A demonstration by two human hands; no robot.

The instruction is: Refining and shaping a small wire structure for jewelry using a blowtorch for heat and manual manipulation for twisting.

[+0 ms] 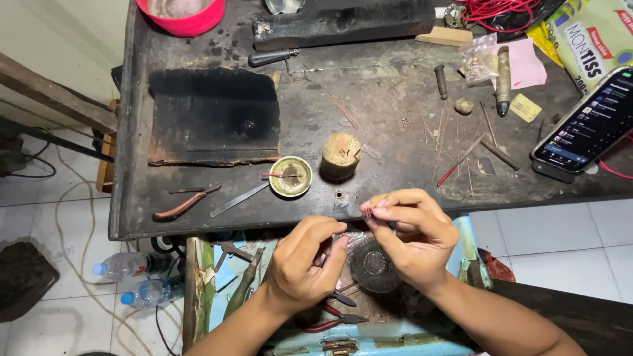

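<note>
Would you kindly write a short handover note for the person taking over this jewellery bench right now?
Right hand: fingertips pinch a tiny pinkish piece above the bench edge.
Left hand: grip closed beside it, fingertips near the same piece; what it holds is hidden.
On the dark bench: small round dish, wooden stub, pliers, metal file, thin wires, phone.
Done or left: cannot be told.

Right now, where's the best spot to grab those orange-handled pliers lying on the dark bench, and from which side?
Take the orange-handled pliers by the curved orange handles at the lower-left end, coming from above on the bench's front edge. They lie flat, jaws pointing up-right toward the metal file, and the handles sit apart from other things, so fingers can close around them freely.
</note>
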